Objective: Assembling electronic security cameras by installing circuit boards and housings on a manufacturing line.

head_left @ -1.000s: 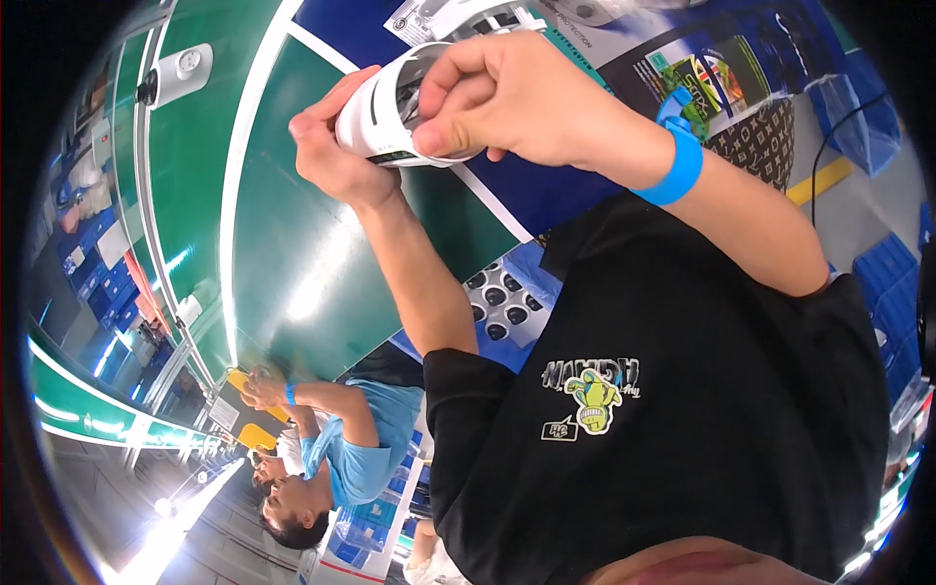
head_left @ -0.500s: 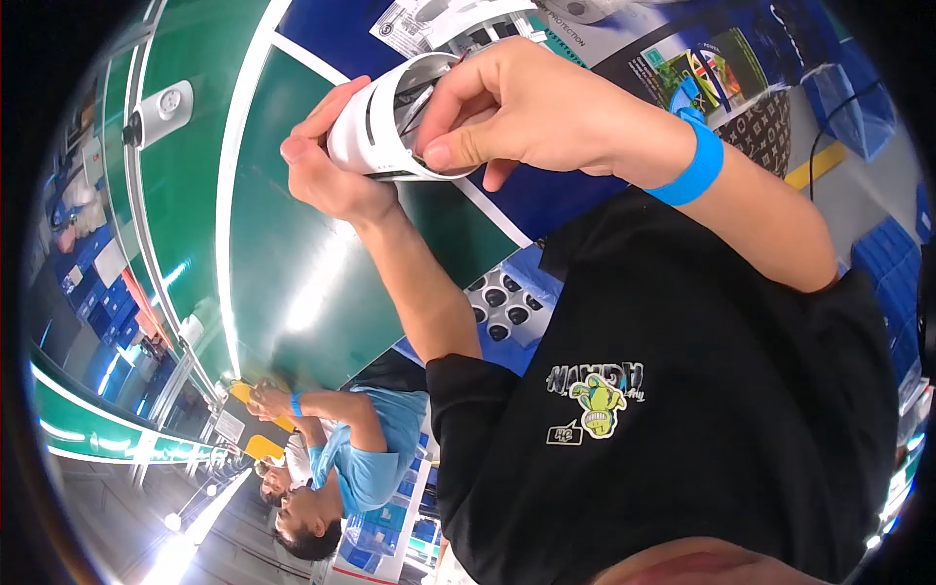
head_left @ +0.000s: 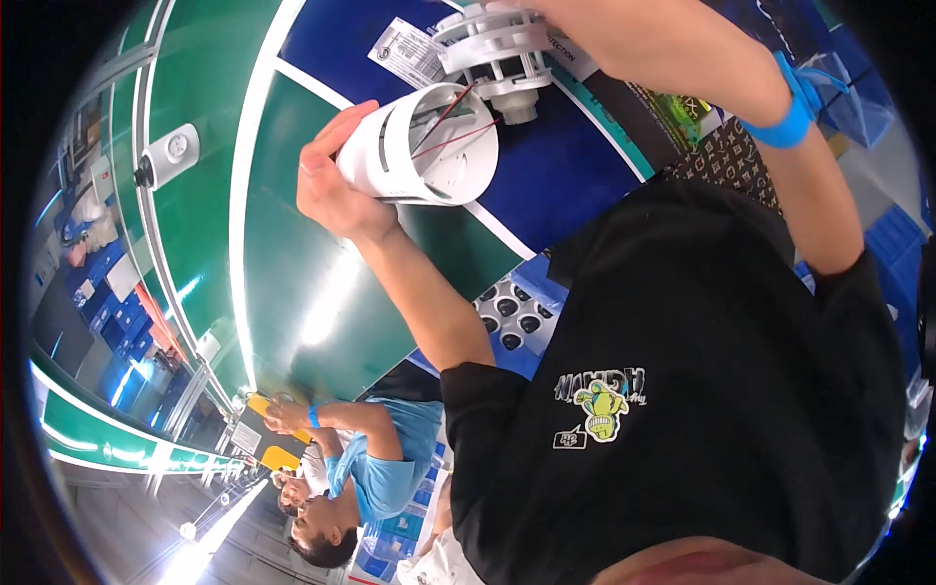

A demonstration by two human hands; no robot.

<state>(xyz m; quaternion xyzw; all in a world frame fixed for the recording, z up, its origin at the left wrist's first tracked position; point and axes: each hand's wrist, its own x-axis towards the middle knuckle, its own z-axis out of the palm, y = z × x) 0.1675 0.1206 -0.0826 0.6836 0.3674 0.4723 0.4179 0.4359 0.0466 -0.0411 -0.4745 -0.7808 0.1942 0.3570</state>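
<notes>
Right, nearest me's the worker's black T-shirt [head_left: 682, 322], below & right of the white tube [head_left: 366, 156], my landmark here. L hand [head_left: 336, 190] has the tube in a firm wrap, fingers & thumb round its closed-looking end, so it's held up above the tabletop, tilted, mouth facing R. Thin red wires [head_left: 450, 140] cross that mouth & stick out past the rim; can't tell where they finish.

R hand [head_left: 653, 39], w/ a blue wristband [head_left: 795, 107], is up & right of the tube, at the upper edge; fingers mostly cut off, so can't tell if it's gripping or just touching the white cage-like part [head_left: 492, 54] right by it. That part sits just above the tube's mouth, its pale round stub pointing down.

Printed white sheet [head_left: 405, 54] just above the tube, on a dark blue mat [head_left: 575, 185] that runs off to its right. Green tabletop [head_left: 283, 185] left of & below the tube. Tray of black-domed pcs [head_left: 507, 312] below it; brown patterned bag [head_left: 726, 161] well to its right.

Further off, left of the tube: white rounded unit [head_left: 174, 154] on a rail. Far below-left: co-worker in blue [head_left: 390, 458], hands by a yellow item [head_left: 258, 405].
</notes>
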